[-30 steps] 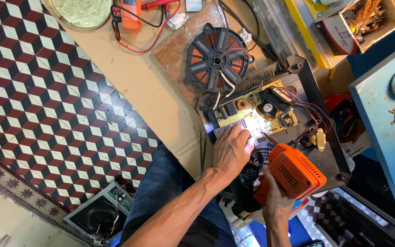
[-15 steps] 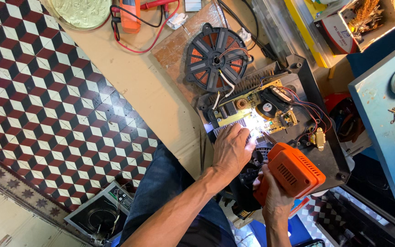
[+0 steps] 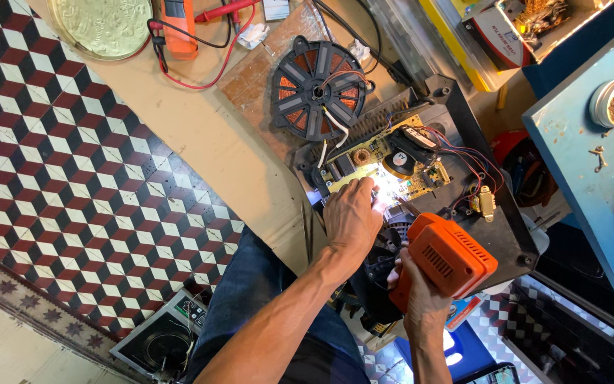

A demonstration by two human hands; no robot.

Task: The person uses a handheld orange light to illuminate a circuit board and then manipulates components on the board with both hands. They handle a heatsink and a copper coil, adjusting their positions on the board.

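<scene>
An orange power drill (image 3: 443,259) is clasped in the right hand (image 3: 413,299); grip closed round its handle, body tilted, nose aimed toward the lit spot just ahead of the grip. The left hand (image 3: 352,215) is laid palm-down on the near edge of a circuit board (image 3: 385,167), fingers curled; grip state can't be told, since whatever sits under the fingertips is hidden by glare. Both hands are kept close, approx. side by side, left one slightly ahead.

The board is seated in a black open housing (image 3: 485,213), which is spread under and beyond both grips. Red & blue wires (image 3: 474,160) are seen on the board's far-right part, ahead of the drill grip. A round coil w/ orange and black segments (image 3: 319,89) is lying well ahead of the left grip, joined to the board by white leads.

Further off beyond the coil, an orange multimeter (image 3: 179,28) w/ red leads is set on the tan worktop (image 3: 200,135), next to a round brass-coloured plate (image 3: 101,27). To the right of the drill grip, a blue surface (image 3: 584,163) w/ screws and a small tin is seen. Jeans-clad leg (image 3: 264,291) is below the left forearm; checked tile floor (image 3: 58,163) to the left.
</scene>
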